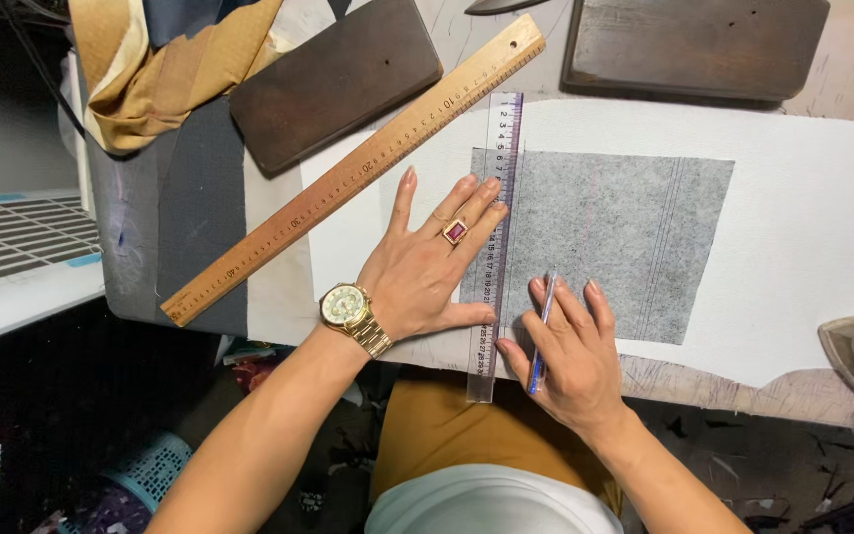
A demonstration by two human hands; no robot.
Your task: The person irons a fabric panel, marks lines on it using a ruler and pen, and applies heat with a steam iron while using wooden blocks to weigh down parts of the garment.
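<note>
right hand [570, 351] pinches a pen [542, 331]; left hand [427, 267] flat on clear ruler [494, 247].

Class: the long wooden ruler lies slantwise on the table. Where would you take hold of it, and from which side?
Probably at the lower-left end of the wooden ruler, coming from the left. That end lies bare on the dark cloth, while its middle runs close to the left hand and its top end sits beside the clear ruler and wooden block.
</note>
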